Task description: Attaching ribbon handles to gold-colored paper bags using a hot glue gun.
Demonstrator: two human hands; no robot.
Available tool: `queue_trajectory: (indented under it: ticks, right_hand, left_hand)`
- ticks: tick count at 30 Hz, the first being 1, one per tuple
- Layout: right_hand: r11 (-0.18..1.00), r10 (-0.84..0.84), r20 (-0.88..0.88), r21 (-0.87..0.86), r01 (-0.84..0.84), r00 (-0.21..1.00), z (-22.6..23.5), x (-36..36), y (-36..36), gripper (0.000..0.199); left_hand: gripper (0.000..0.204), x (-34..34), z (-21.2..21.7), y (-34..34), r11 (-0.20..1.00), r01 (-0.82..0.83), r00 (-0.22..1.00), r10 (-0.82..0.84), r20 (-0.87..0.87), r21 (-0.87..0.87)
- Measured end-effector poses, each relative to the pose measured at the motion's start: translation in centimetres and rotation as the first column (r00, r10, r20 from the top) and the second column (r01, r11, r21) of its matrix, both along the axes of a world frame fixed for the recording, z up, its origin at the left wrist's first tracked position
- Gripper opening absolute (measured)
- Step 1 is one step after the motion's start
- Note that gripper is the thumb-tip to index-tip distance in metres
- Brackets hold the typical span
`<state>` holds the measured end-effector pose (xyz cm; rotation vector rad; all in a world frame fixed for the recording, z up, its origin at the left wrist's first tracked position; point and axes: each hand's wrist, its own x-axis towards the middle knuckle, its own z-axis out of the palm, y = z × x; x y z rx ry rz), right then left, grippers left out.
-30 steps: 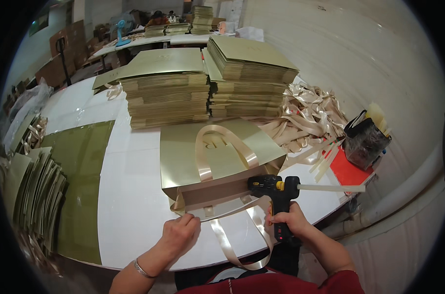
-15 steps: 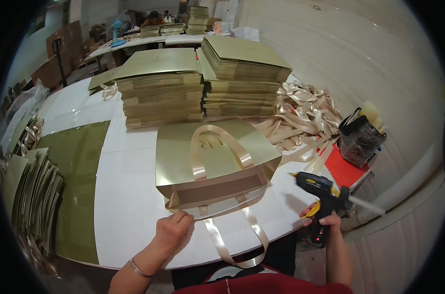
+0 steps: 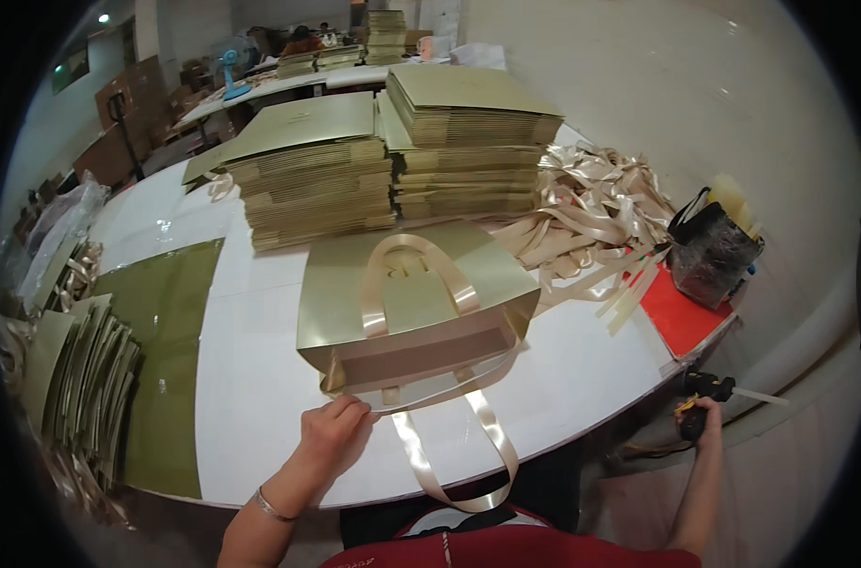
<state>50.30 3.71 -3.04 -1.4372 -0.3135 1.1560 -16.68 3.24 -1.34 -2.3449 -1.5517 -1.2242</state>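
Observation:
A gold paper gift bag (image 3: 412, 284) lies on its side on the white table, its open mouth facing me. One satin ribbon handle (image 3: 421, 248) rests on the bag's upper panel. The other ribbon handle (image 3: 413, 461) hangs toward me over the table's front edge. My left hand (image 3: 334, 432) is closed on the bag's near rim at its left corner. Off the table's right edge, my right hand (image 3: 700, 420) grips a black and yellow glue gun (image 3: 705, 388), with a pale glue stick poking out of its back.
Tall stacks of flat gold bags (image 3: 312, 180) stand behind the bag. A heap of ribbons (image 3: 610, 194) lies right of them, near a dark container of glue sticks (image 3: 715, 251) on a red sheet (image 3: 681, 312). More folded bags (image 3: 80, 379) sit at the left. A person works at a far table.
My right hand has carried the glue gun right and down, away from the bag and past the table edge. My left hand keeps its hold on the rim.

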Motion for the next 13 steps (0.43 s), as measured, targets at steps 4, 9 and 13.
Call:
queue_trajectory:
  ticks: [4, 9, 13]
  right_hand:
    - [0.977, 0.127, -0.033, -0.165, -0.131, 0.991, -1.1, 2.4, 1.2, 0.031]
    - [0.833, 0.495, 0.851, -0.522, 0.183, 0.174, 0.3, -4.2, 3.5, 0.025]
    - [0.923, 0.244, 0.97, -0.234, -0.305, -0.004, 4.6, -18.5, 5.7, 0.038]
  left_hand:
    - [0.016, 0.2, 0.1, 0.1, 1.0, -0.006, 1.0, 0.006, 0.008, 0.001]
    - [0.014, 1.2, -0.1, 1.4, 0.982, -0.183, 0.973, 0.175, 0.148, 0.038]
    - [0.008, 1.4, -1.1, 5.4, 0.893, -0.445, 0.895, 0.443, 0.047, 0.066]
